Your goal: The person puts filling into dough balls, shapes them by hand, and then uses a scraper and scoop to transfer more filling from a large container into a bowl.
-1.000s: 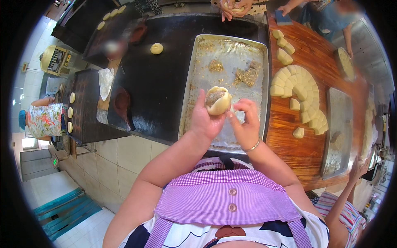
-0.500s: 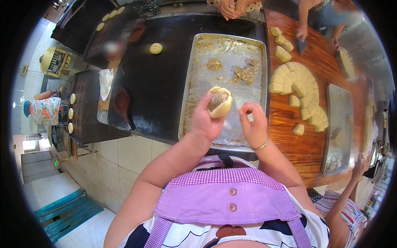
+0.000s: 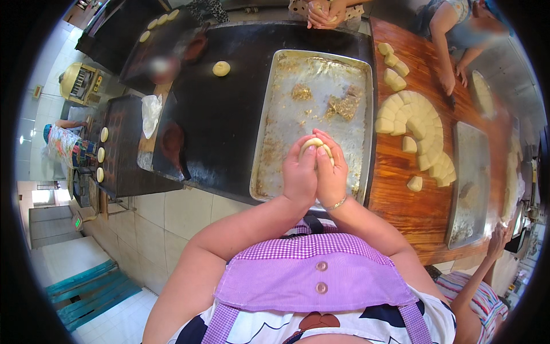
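Note:
Both of my hands are cupped together around a filled dough bun (image 3: 317, 143) over the near part of a metal baking tray (image 3: 275, 109). My left hand (image 3: 299, 170) wraps its left side, and my right hand (image 3: 334, 170) presses from the right with the thumb on top. Only a strip of pale dough shows between the fingers; its filling is hidden. Beyond my hands, a large clump of crumbly brown filling (image 3: 344, 105) and a smaller clump of filling (image 3: 301, 92) lie on the tray.
Cut dough pieces (image 3: 421, 123) curve across the wooden table (image 3: 395, 189) at right, beside another metal tray (image 3: 467, 212). A finished bun (image 3: 221, 69) rests on the black worktop (image 3: 223, 126). Co-workers' hands (image 3: 325, 14) hold dough at the far edge; another person's hand (image 3: 447, 83) works with a blade.
My right hand has come left to join my left, and both have closed around the bun, covering the filling. At the far right, a co-worker's hand with the blade has moved nearer.

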Demonstrator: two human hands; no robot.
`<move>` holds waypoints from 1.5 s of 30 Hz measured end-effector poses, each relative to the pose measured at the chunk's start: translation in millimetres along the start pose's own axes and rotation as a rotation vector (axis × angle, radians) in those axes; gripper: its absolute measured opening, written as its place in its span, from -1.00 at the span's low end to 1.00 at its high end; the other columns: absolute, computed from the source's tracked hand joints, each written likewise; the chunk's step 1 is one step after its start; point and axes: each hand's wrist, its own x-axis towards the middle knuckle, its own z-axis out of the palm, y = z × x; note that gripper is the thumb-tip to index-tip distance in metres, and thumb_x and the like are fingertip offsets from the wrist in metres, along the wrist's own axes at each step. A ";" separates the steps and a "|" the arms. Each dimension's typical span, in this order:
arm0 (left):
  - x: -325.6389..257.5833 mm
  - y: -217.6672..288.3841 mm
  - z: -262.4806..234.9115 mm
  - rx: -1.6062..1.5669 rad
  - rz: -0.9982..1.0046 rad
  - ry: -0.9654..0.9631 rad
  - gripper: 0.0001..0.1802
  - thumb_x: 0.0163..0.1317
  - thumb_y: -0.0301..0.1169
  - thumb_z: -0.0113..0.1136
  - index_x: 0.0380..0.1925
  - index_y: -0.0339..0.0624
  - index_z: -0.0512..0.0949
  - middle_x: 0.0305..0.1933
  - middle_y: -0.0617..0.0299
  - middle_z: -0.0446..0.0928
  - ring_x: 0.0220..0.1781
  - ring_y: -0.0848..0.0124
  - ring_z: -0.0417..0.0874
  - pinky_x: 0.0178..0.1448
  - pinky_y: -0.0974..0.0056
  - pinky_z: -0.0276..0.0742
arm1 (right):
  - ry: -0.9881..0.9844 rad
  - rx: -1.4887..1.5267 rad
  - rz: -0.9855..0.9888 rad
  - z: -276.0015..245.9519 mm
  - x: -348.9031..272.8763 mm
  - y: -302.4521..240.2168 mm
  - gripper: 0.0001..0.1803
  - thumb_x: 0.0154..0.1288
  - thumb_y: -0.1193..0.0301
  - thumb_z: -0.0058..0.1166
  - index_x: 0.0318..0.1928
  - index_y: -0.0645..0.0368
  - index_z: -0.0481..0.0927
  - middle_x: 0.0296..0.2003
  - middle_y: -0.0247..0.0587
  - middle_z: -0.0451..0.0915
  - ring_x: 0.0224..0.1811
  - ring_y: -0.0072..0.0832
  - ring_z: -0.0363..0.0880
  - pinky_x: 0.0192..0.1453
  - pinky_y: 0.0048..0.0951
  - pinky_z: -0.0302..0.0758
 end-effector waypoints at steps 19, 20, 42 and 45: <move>25.8 -15.9 -15.6 0.490 0.244 0.007 -0.64 0.52 -0.26 -0.13 0.13 -0.28 0.42 0.05 0.16 0.52 0.08 0.37 0.54 0.23 0.27 0.45 | 0.048 0.061 0.310 0.3 11.8 -2.1 -0.54 0.38 0.44 0.03 0.24 0.30 0.40 0.05 -0.11 0.55 0.15 -0.39 0.47 0.32 -0.37 0.35; 33.6 -9.8 -9.7 0.592 0.384 -0.022 -0.62 0.53 -0.24 -0.15 0.14 -0.28 0.40 0.08 0.15 0.50 0.11 0.36 0.53 0.26 0.27 0.43 | 0.079 0.096 0.388 -0.3 17.8 -9.0 -0.53 0.39 0.43 0.03 0.26 0.30 0.38 0.03 -0.11 0.57 0.14 -0.38 0.48 0.32 -0.37 0.35; 19.7 -3.4 -7.1 0.545 0.581 -0.106 -0.53 0.57 -0.14 -0.30 0.17 -0.27 0.38 0.16 0.12 0.38 0.20 0.33 0.43 0.30 0.27 0.34 | -0.007 -0.104 0.033 -19.9 14.6 -16.8 -0.66 0.26 0.38 0.14 0.00 0.28 0.56 -0.04 -0.04 0.59 0.06 -0.23 0.53 0.20 -0.28 0.43; -4.7 -6.1 -4.5 0.595 0.370 -0.192 -0.47 0.57 -0.10 -0.37 0.26 -0.28 0.28 0.17 0.12 0.40 0.22 0.32 0.43 0.34 0.26 0.32 | 0.055 -0.198 -0.084 -13.0 14.0 -14.6 -0.73 0.27 0.37 0.13 -0.08 0.24 0.57 -0.08 -0.07 0.58 0.01 -0.24 0.52 0.16 -0.29 0.44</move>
